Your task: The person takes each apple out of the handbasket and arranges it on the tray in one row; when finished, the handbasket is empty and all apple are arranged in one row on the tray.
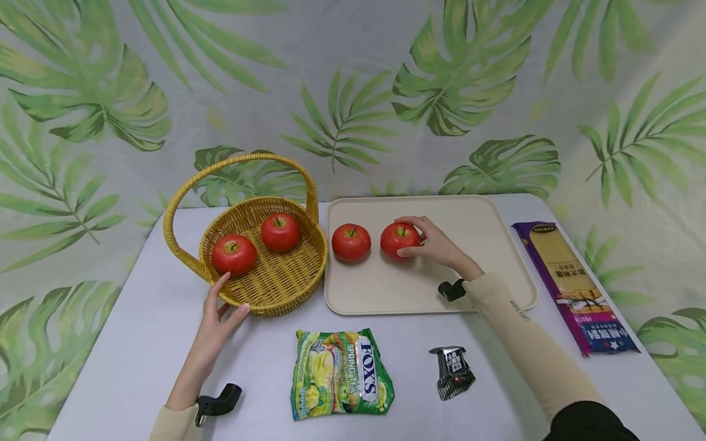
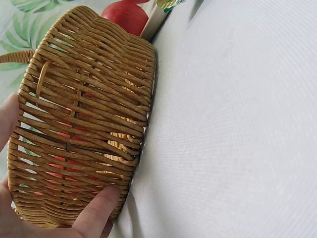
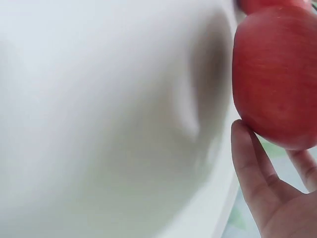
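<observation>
My right hand (image 1: 436,245) holds a red apple (image 1: 399,240) over the beige tray (image 1: 441,288), thumb on the near side and fingers on the far side. In the right wrist view that apple (image 3: 277,74) fills the right edge, above the fingers (image 3: 247,158). A second apple (image 1: 351,242) sits to its left on the tray. My left hand (image 1: 216,324) grips the near-left rim of the yellow wicker basket (image 1: 276,288). Its fingers (image 2: 99,210) press against the woven side (image 2: 84,124). Two apples lie inside the basket, one at the left (image 1: 234,255), another behind it (image 1: 280,232).
In front lie a green Fox's candy bag (image 1: 342,373) and a small black packet (image 1: 455,372). A long purple and gold package (image 1: 576,288) lies right of the tray. The basket's tall handle (image 1: 242,159) arches over its back. A leaf-patterned cloth (image 1: 353,110) hangs behind the white table (image 1: 254,398).
</observation>
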A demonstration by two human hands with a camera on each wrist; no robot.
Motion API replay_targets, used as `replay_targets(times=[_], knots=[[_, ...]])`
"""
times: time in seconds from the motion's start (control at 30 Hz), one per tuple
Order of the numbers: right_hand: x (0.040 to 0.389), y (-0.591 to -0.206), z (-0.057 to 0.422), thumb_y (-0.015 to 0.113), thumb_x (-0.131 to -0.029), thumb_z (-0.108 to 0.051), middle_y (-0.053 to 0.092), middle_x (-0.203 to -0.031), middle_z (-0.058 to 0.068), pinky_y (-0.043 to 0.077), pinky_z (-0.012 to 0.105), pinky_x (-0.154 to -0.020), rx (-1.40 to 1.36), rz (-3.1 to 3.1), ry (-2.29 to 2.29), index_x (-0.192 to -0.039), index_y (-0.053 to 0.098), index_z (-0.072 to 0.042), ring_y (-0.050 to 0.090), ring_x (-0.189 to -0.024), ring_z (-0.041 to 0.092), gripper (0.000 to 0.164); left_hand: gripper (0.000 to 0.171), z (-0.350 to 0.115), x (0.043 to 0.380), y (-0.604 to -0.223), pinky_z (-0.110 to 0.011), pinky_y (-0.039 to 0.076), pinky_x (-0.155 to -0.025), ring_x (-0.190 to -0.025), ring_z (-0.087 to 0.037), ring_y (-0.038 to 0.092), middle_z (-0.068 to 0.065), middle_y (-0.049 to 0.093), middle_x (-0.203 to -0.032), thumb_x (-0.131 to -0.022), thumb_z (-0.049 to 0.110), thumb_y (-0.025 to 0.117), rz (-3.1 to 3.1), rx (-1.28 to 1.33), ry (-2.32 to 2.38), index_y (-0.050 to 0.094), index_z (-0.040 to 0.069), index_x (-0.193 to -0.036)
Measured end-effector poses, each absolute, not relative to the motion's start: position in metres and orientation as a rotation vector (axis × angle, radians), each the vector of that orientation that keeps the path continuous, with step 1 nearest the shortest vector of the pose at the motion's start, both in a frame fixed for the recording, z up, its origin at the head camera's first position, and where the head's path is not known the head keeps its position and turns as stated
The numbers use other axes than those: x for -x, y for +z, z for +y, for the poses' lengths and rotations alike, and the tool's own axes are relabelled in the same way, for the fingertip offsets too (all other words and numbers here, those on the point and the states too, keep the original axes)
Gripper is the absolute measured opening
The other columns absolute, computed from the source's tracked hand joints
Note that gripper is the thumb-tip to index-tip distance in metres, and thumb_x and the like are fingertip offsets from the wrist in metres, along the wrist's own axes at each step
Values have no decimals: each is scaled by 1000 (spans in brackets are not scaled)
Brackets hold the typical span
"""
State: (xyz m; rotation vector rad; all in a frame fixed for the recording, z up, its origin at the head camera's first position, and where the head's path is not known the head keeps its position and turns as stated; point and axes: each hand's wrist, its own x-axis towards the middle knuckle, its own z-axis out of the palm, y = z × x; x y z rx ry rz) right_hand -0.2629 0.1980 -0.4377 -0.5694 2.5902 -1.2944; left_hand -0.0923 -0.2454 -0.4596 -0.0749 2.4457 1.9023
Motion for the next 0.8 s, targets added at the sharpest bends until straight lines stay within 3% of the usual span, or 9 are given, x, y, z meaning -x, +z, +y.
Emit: replay_targets(times=[0.27,0.53,0.63,0.8], knots=[[261,-443,193,79,-80,-27,43,-128,12,46,44,-88,603,2581,-1249,-140,46,-17,46,-112,29,69,76,-246,93,-461,-67,24,-102,-137,-50,11,-14,-9,-156,-97,21,58,2456,84,1883,8,25,-154],[262,-437,191,77,-82,-22,37,-135,17,42,52,-95,618,2537,-1240,-142,39,-11,38,-122,35,72,76,-246,93,-460,-66,25,-101,-137,-50,12,-14,-9,-155,-97,18,57,2457,85,1886,8,24,-154],[264,-432,189,75,-83,-22,38,-138,16,37,52,-100,640,2556,-1290,-141,41,-9,38,-123,35,68,76,-247,93,-460,-67,24,-101,-137,-50,11,-13,-10,-156,-97,19,58,2456,90,1884,8,25,-154],[251,-398,175,69,-87,-5,46,-134,23,29,55,-105,713,2492,-1532,-133,47,5,42,-120,40,52,76,-246,93,-460,-67,24,-101,-137,-49,12,-12,-11,-156,-97,21,57,2457,96,1879,8,26,-154]])
